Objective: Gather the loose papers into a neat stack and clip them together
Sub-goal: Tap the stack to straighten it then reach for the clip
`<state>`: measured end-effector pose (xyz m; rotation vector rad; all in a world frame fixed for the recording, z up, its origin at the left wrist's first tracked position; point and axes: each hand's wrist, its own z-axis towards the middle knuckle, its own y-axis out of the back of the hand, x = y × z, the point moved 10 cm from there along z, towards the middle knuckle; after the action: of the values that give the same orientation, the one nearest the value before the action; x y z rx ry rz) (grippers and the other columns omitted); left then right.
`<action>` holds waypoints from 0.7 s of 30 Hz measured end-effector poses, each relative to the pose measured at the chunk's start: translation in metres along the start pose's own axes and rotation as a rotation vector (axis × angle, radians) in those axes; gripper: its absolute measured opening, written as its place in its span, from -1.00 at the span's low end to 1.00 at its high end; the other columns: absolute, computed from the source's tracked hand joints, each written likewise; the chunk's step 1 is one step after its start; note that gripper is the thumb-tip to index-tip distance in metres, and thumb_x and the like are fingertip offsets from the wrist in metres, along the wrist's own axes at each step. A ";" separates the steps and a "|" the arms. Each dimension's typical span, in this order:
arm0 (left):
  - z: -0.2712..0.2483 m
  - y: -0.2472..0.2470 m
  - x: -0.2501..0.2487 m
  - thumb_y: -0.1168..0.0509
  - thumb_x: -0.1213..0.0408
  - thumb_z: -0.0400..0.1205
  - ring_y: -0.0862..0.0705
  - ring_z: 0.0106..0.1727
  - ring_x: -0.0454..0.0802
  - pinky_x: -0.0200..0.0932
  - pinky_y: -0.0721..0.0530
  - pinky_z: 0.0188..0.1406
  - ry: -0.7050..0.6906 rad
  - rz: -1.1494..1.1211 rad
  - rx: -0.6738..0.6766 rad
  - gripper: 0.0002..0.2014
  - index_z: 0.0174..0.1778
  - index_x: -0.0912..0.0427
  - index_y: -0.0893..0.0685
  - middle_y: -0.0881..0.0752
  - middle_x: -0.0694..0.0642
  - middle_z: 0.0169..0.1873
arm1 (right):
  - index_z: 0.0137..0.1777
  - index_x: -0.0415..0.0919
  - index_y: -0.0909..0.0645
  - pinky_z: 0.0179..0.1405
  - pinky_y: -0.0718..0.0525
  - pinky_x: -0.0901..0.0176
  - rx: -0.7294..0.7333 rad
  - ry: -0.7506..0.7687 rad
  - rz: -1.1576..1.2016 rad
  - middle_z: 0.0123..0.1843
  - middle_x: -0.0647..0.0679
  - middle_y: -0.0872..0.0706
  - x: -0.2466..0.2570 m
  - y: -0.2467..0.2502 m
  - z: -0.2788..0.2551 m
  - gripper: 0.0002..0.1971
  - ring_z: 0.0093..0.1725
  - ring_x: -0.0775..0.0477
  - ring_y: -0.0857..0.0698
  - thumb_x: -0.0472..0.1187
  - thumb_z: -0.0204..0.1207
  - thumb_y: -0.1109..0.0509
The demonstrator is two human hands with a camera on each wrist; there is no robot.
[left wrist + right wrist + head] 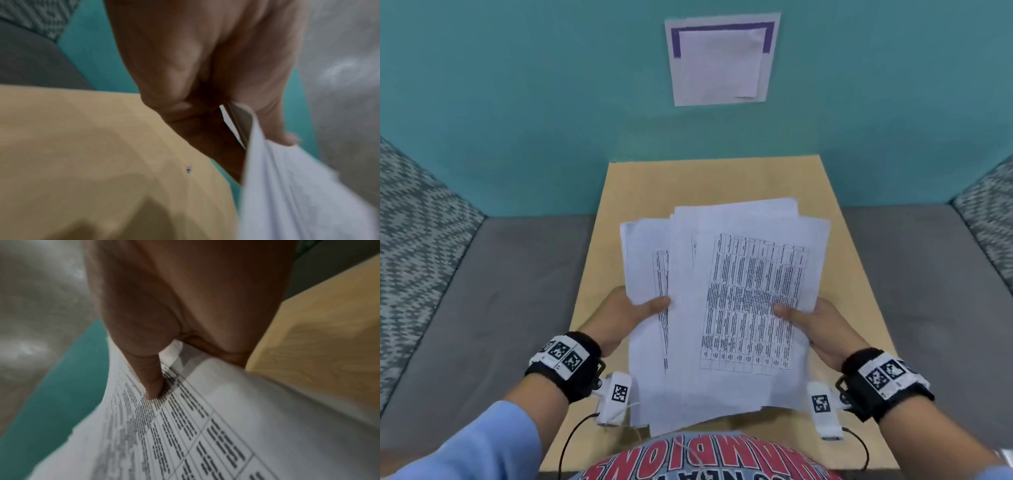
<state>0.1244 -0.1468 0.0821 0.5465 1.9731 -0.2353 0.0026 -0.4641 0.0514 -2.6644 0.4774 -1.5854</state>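
Observation:
A fanned bundle of white printed papers (726, 301) is held up above the light wooden table (722, 181), the sheets uneven at their edges; the top sheet carries a dense printed grid. My left hand (633, 311) pinches the bundle's left edge, thumb on top. My right hand (808, 318) pinches the right edge, thumb pressed on the grid. In the left wrist view the left hand (236, 113) grips the papers (298, 194) with fingers underneath. In the right wrist view the right hand's thumb (152, 386) presses on the printed sheet (205, 426). No clip is visible.
A teal wall (517, 102) stands behind the table, with a white sheet edged in purple (719, 61) pinned to it. Grey seat cushions (482, 291) flank the table on both sides. A small dark speck (188, 170) lies on the tabletop.

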 end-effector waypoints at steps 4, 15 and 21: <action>0.001 -0.040 -0.019 -0.70 0.17 0.39 -0.87 0.30 -0.02 0.10 -0.75 0.44 -0.005 0.009 0.090 -0.42 0.36 0.08 -0.80 -0.91 0.00 0.25 | 0.52 -0.22 -0.63 0.66 -0.50 -0.27 0.111 -0.088 0.052 0.45 -0.12 -0.80 -0.007 -0.011 0.003 -0.32 0.45 -0.12 -0.76 -0.11 0.39 -0.69; -0.005 -0.061 -0.028 -0.56 0.35 0.65 -0.85 -0.12 -0.22 -0.40 -0.77 -0.01 -0.122 0.124 -0.089 -0.83 0.09 0.00 -0.87 -0.93 0.00 -0.16 | 0.04 -0.08 -0.87 -0.04 -0.75 0.45 0.025 0.274 -0.163 -0.06 0.15 -0.95 0.050 -0.015 -0.017 -0.80 -0.04 0.23 -0.88 -0.38 0.50 -0.64; 0.006 -0.084 -0.002 -0.53 0.51 0.65 -0.82 -0.17 -0.25 -0.34 -0.72 -0.12 -0.137 0.168 -0.077 -0.80 -0.03 0.09 -0.93 -0.93 0.10 -0.10 | -0.06 -0.03 -0.89 0.15 -0.80 -0.04 -0.143 0.173 -0.305 -0.10 0.03 -0.95 0.009 0.000 0.010 -0.95 0.01 -0.02 -0.90 -0.12 0.53 -0.66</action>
<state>0.0904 -0.2231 0.0749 0.6260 1.7854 -0.0892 0.0153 -0.4683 0.0539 -2.8301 0.1976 -1.9426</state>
